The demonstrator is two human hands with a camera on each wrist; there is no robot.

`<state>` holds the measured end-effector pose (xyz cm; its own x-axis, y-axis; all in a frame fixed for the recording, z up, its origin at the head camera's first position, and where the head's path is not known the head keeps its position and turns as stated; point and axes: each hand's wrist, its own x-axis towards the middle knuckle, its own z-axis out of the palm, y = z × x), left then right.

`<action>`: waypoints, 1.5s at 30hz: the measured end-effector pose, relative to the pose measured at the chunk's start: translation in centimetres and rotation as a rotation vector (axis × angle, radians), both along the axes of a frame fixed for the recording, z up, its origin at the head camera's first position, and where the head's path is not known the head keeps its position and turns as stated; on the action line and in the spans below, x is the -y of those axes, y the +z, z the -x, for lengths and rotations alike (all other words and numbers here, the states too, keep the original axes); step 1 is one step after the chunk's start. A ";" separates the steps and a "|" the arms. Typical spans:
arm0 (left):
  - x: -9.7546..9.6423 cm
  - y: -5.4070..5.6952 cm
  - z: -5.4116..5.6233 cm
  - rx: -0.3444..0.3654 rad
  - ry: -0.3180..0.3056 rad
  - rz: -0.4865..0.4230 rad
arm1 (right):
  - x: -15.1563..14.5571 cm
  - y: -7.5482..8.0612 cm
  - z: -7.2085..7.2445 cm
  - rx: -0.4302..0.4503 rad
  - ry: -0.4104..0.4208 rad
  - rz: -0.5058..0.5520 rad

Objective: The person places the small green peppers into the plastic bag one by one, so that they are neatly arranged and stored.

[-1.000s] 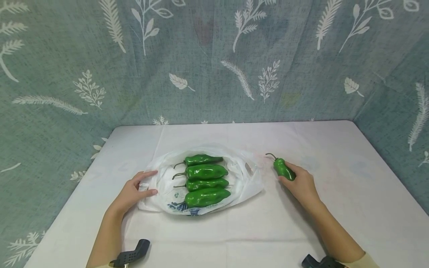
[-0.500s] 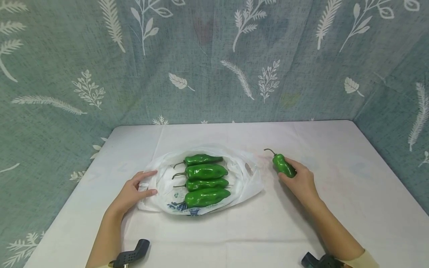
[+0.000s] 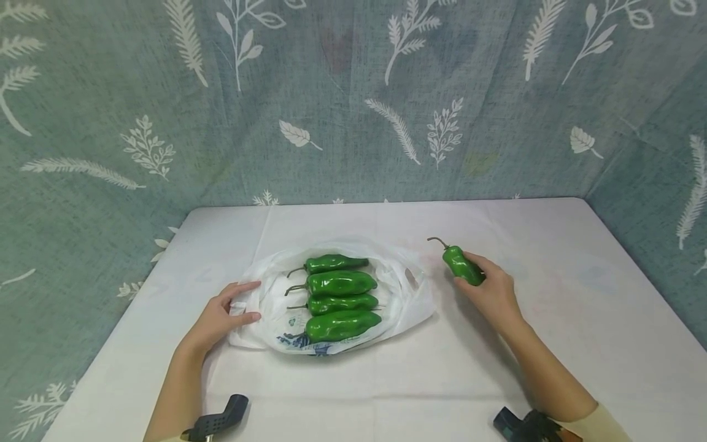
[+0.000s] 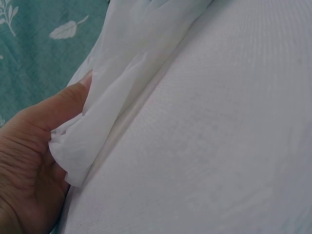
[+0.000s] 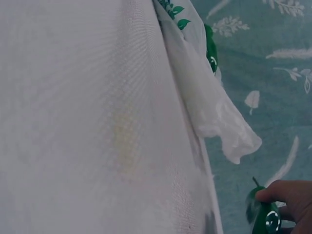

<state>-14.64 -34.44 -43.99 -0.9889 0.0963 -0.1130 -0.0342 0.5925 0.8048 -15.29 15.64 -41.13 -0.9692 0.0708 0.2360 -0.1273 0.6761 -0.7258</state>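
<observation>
Several green peppers (image 3: pixel 339 283) lie side by side in a white plastic bag (image 3: pixel 278 294), stems toward the left. My left hand (image 3: pixel 212 316) rests at the bag's left edge. Its thumb and forefinger are spread apart on the rim, and the other fingers are hidden. The left wrist view has the thumb (image 4: pixel 63 105) against the thin plastic (image 4: pixel 117 73). To the right of the bag, my right hand (image 3: pixel 493 298) grips another green pepper (image 3: pixel 461 264), its stem pointing to the upper left. That pepper (image 5: pixel 263 214) also shows low in the right wrist view.
A white cloth covers the table (image 3: pixel 342 399). Behind it hangs a green-grey curtain (image 3: pixel 353 141) with white leaf prints. The bag's loose right side (image 3: pixel 417 307) spreads toward my right hand. Dark wrist devices (image 3: pixel 218 420) sit on both forearms.
My right hand has moved slightly left and away from me with the pepper in its grip. The left hand, the bag and the peppers inside have kept their places.
</observation>
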 end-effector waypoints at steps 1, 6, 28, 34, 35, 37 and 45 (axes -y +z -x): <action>0.0 0.0 0.0 -0.002 -0.001 -0.003 | 0.1 0.1 0.0 0.005 0.001 0.006; 0.1 -0.1 0.0 -0.016 -0.008 -0.011 | 0.4 0.5 0.0 -0.008 0.011 0.021; 0.0 0.0 -0.1 -0.021 -0.006 -0.020 | 3.0 1.6 -0.3 -0.114 0.194 0.084; 0.0 0.0 0.0 -0.002 0.004 -0.013 | 3.9 1.7 0.0 -0.240 0.285 0.090; 0.0 0.0 0.0 -0.001 0.005 -0.013 | 4.1 1.8 0.0 -0.257 0.299 0.090; -0.1 0.0 0.0 0.000 0.005 -0.015 | 4.4 1.8 0.0 -0.288 0.324 0.089; -0.1 0.0 -0.1 -0.002 0.001 -0.013 | 5.9 1.8 0.4 -0.403 0.441 0.083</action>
<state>-14.58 -34.37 -43.95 -0.9892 0.0967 -0.1101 -0.0337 0.5816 0.8128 -15.69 9.77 -39.33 -0.7470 -0.2833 0.6015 -0.6585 0.4404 -0.6103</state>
